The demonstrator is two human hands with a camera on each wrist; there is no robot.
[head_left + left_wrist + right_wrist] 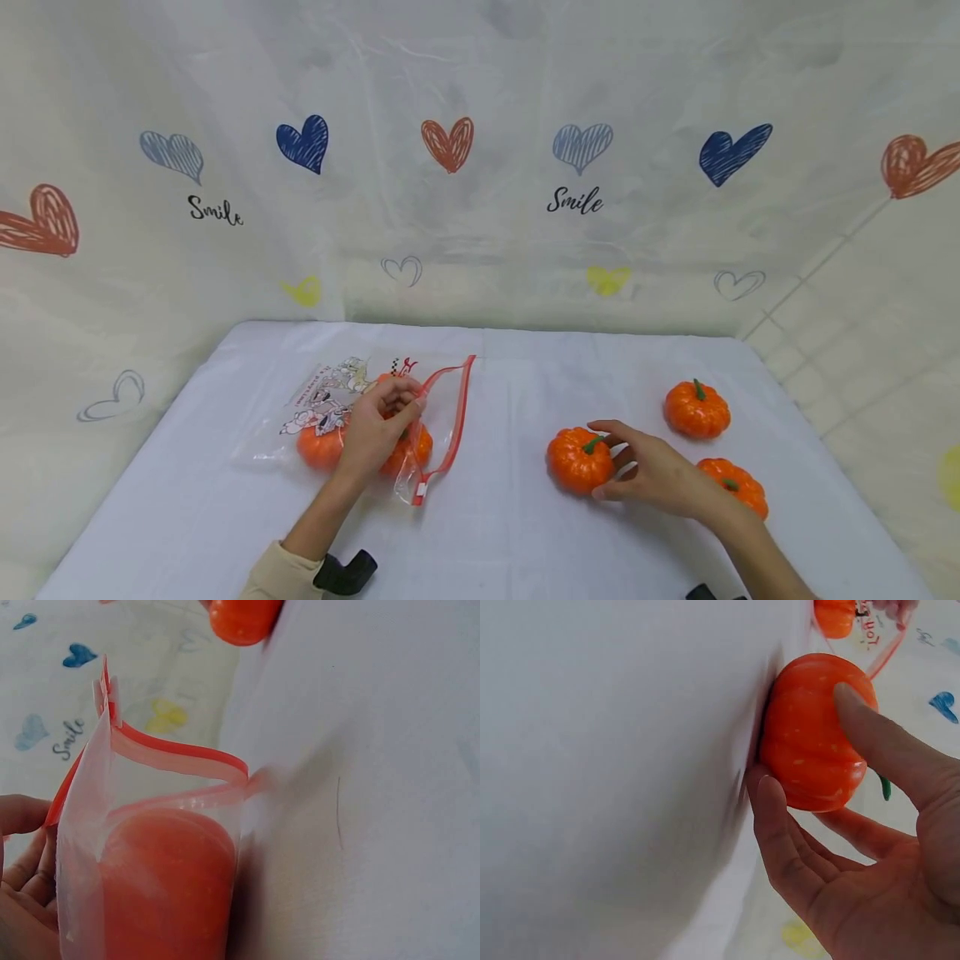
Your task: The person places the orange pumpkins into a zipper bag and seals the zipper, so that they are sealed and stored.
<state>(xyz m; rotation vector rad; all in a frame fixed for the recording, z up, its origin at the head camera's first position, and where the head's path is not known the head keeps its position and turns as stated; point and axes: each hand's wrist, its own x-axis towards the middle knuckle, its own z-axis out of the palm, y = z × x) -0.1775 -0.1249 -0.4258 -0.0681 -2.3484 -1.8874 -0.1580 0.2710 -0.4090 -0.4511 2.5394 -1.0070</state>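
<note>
On the left of the table lies a clear zip bag (pixel 262 433) with a red zipper edge and printed cartoon figures. Orange toy pumpkins (pixel 321 450) are inside it. My left hand (pixel 378 425) pinches the bag's upper rim near the mouth, which gapes toward the right. The left wrist view shows the red zipper strip (pixel 187 754) standing apart from the other side. My right hand (pixel 660 475) is at the right side of another toy pumpkin (pixel 576 462) with a green stem. Its thumb and fingers curve around that pumpkin, which rests on the table.
Two more toy pumpkins lie on the right, one farther back (pixel 697 410) and one partly behind my right forearm (pixel 738 483). A white cloth covers the table (pixel 502 533). Behind it hangs a pale curtain (pixel 480 225) with printed hearts.
</note>
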